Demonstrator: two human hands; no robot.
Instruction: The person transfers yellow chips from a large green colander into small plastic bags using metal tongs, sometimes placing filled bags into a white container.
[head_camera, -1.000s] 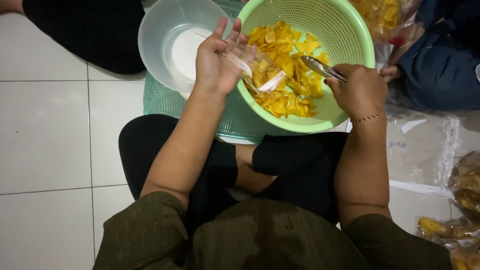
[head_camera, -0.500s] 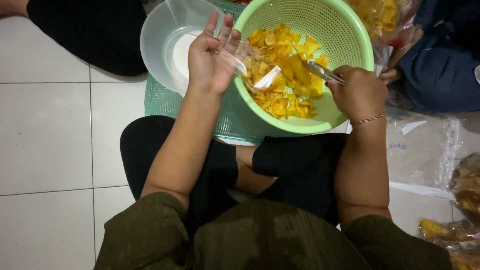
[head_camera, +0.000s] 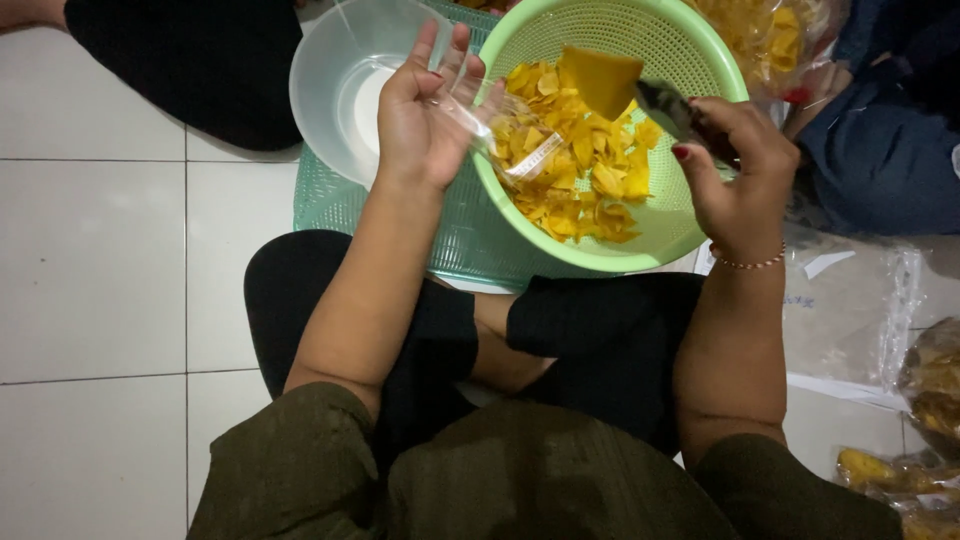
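A light green perforated basket (head_camera: 690, 215) holds a heap of yellow chips (head_camera: 580, 180). My left hand (head_camera: 425, 115) holds a small clear plastic bag (head_camera: 510, 135) open at the basket's left rim, its mouth toward the chips. My right hand (head_camera: 735, 170) grips metal tongs (head_camera: 665, 100) at the basket's right side. The tongs carry a clump of chips (head_camera: 600, 80) lifted above the heap, just right of the bag.
A clear plastic bowl (head_camera: 335, 85) sits left of the basket, both on a teal mesh stand (head_camera: 330, 205). Another person in dark clothes sits at the right (head_camera: 880, 150). Filled chip bags (head_camera: 900, 460) and plastic sheets (head_camera: 850, 300) lie on the white tiled floor at right.
My right hand has lifted the tongs out of the heap with a clump of chips and turned upward. My left hand keeps the bag in place.
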